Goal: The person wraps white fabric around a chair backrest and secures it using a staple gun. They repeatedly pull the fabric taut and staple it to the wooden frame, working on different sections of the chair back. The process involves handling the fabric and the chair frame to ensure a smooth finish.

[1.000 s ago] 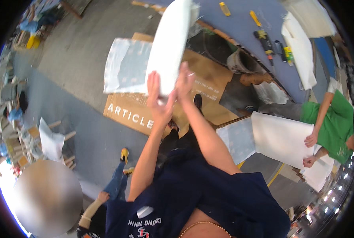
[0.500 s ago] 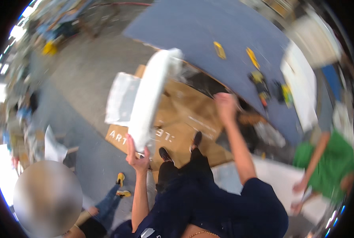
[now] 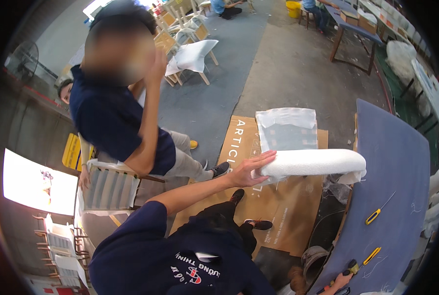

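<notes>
The left hand (image 3: 248, 170) holds one end of a white cushion (image 3: 313, 162), which lies to the left of the blue surface (image 3: 396, 167); its other end overlaps, in this view, the edge of the surface. The right hand (image 3: 341, 281) is at the drill (image 3: 351, 267), on the surface's near end; how closed it is, I cannot tell. A screwdriver (image 3: 373, 216) lies on the surface.

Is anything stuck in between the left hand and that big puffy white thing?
Nope, nothing visible is in between: the left hand holds the near end of the white padded piece directly, bare fingers right against it.
</notes>
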### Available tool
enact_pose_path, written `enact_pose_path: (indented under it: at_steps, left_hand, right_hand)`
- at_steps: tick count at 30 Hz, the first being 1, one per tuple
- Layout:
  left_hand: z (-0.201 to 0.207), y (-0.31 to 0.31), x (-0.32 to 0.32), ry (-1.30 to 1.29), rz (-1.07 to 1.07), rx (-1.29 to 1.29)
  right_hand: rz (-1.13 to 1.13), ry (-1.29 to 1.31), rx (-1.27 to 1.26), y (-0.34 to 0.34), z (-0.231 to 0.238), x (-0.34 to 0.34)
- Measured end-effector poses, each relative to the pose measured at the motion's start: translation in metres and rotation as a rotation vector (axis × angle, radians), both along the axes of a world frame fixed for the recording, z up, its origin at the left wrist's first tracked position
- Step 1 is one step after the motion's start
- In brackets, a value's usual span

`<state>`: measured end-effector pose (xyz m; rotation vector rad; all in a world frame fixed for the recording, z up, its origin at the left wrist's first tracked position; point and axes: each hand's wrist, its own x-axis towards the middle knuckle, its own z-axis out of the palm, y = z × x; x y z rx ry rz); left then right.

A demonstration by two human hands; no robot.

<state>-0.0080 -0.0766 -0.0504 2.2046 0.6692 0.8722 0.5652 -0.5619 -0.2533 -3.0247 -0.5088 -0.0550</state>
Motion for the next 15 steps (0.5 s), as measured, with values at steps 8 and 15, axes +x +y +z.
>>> enact_pose_path:
  at_steps: [8, 15]
  left_hand:
    - [-0.005, 0.001, -0.004, -0.087, 0.017, -0.01]
    - [-0.012, 0.01, 0.012, -0.149, -0.05, 0.044]
  right_hand:
    - [-0.117, 0.37, 0.886, 0.033, 0.06, -0.117]
    - [-0.115, 0.946, 1.371, 0.191, 0.089, -0.381]
